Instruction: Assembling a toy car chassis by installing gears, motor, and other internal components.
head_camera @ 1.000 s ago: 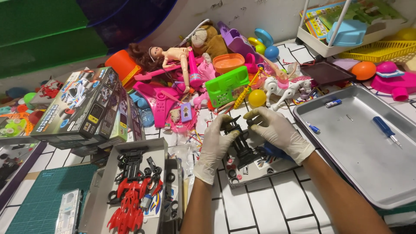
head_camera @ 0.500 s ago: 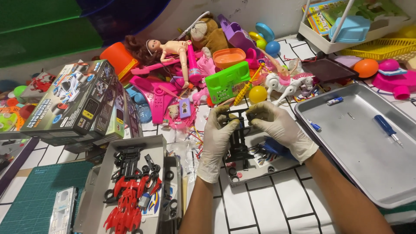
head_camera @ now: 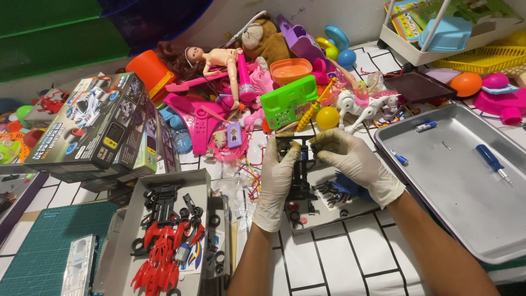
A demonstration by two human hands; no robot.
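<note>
We hold a small black toy car chassis (head_camera: 298, 167) above the grey tray (head_camera: 350, 211) on the table. Our left hand (head_camera: 278, 178) grips its side, our right hand (head_camera: 350, 161) pinches its front. We judge it light, stiff plastic, somewhat fragile; hold the frame edges.

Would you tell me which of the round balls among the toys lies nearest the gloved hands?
The yellow ball, just beyond the right hand, beside the white toy horse. The blue ball and the orange one lie farther off.
</note>
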